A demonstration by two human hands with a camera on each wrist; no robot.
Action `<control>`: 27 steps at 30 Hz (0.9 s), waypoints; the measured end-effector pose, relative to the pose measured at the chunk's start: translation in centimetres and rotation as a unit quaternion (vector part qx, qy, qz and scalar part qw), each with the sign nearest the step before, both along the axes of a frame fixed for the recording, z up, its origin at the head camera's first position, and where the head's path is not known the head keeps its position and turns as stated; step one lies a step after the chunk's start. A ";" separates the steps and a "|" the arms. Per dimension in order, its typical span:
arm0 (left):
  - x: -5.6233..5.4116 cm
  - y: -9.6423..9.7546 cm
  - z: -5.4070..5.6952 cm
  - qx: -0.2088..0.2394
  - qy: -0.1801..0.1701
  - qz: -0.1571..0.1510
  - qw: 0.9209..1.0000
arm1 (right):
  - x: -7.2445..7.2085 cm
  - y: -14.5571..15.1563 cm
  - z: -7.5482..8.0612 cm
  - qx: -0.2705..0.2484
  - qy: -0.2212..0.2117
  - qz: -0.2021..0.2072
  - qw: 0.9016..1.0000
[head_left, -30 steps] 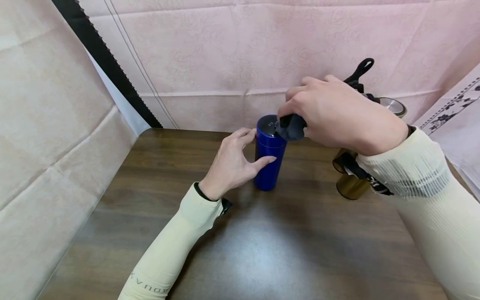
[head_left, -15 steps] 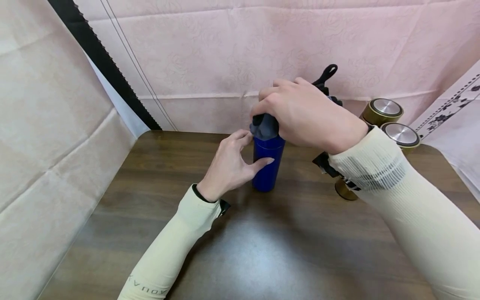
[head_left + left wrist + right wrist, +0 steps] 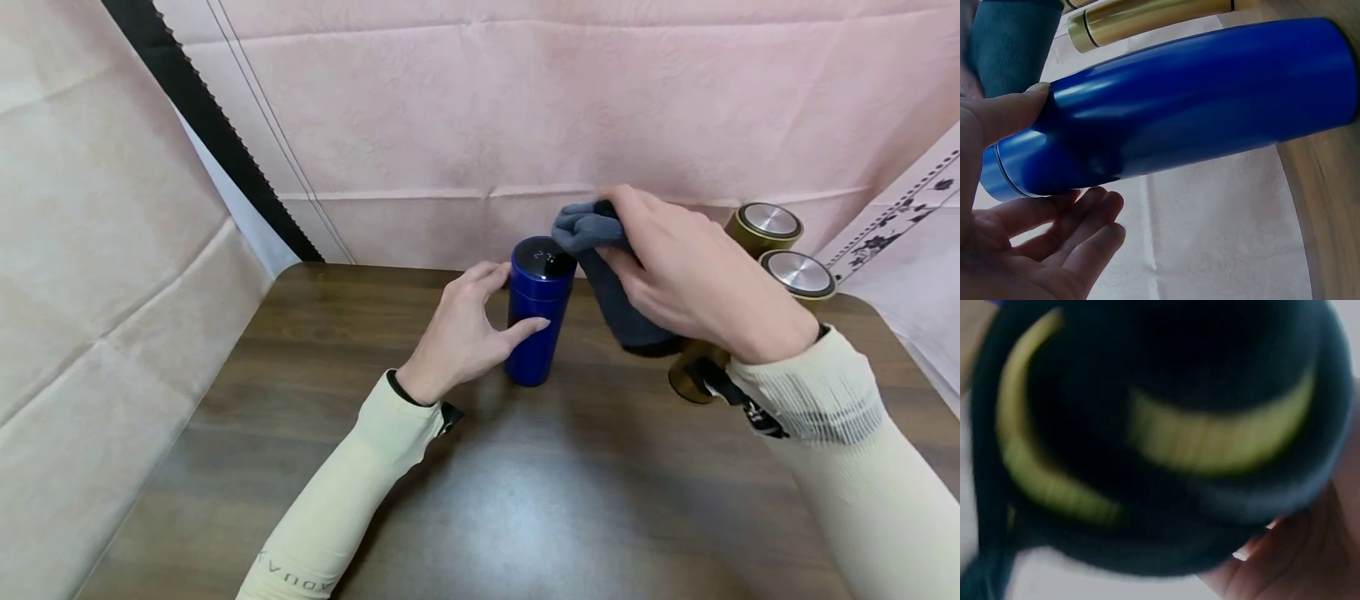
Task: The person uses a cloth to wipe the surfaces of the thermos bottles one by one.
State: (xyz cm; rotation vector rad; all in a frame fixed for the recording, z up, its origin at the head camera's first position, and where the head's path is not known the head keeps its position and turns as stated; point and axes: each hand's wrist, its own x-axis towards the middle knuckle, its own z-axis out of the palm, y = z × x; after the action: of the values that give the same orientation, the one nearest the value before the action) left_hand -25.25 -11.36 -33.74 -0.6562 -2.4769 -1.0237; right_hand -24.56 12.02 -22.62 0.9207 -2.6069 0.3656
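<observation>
A blue vacuum flask (image 3: 538, 304) stands upright on the table, its glossy black top showing small digits. My left hand (image 3: 468, 329) holds it from the left, with the thumb across the front. In the left wrist view the thumb and fingers (image 3: 1100, 215) lie on opposite sides of the flask's (image 3: 1191, 100) upper part. To the right, my right hand (image 3: 686, 271) grips a soft dark grey-blue cloth piece (image 3: 611, 279), bunched at its upper end and apart from the flask's top. Yellow-green ribbed bands show on the blurred cloth (image 3: 1166, 544) in the right wrist view.
Two gold flasks with brushed metal lids, one lid (image 3: 768, 221) behind the other (image 3: 800, 273), stand at the right, partly hidden by my right hand. A pink cloth backdrop (image 3: 420, 108) hangs behind the brown wooden table (image 3: 315, 350).
The cloth moved left onto the flask's top, then lifted off to the right with my right hand, uncovering the top. Its black loop no longer shows. My left hand stayed on the flask.
</observation>
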 end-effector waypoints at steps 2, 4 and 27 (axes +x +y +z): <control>-0.1 0.0 -0.1 0.002 0.001 -0.001 1.000 | 0.0 0.8 -1.1 -0.037 -0.016 -0.008 0.999; -0.3 0.1 -0.1 0.005 0.003 -0.005 1.000 | 0.0 1.6 -2.2 -0.072 -0.046 -0.025 0.996; -0.9 0.4 -1.7 0.077 -0.106 -0.020 0.991 | -1.9 2.7 -11.9 -0.189 -0.284 -0.095 0.935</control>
State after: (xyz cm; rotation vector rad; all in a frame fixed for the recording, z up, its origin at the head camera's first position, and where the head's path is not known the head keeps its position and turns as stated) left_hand -26.14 -10.99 -35.43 -0.5758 -2.5369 -1.3471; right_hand -26.43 14.75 -34.49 0.4671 -2.9245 1.1825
